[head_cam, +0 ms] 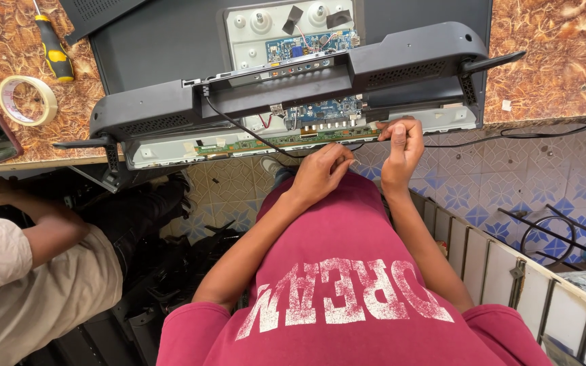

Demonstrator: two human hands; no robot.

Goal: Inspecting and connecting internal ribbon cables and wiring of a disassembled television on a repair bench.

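A flat television lies face down on the patterned brown table, its black back cover lifted and tilted toward me. Under it show blue circuit boards and a long green strip board along the near edge. My right hand pinches at the right end of the strip board, fingers curled on a small part there. My left hand hovers just below that edge, fingers bent, near a black cable; whether it holds anything is hidden.
A roll of tape and a yellow-handled screwdriver lie on the table's left. Another person's arm in a beige sleeve reaches in at lower left. White framed panels lean at my right on the blue tiled floor.
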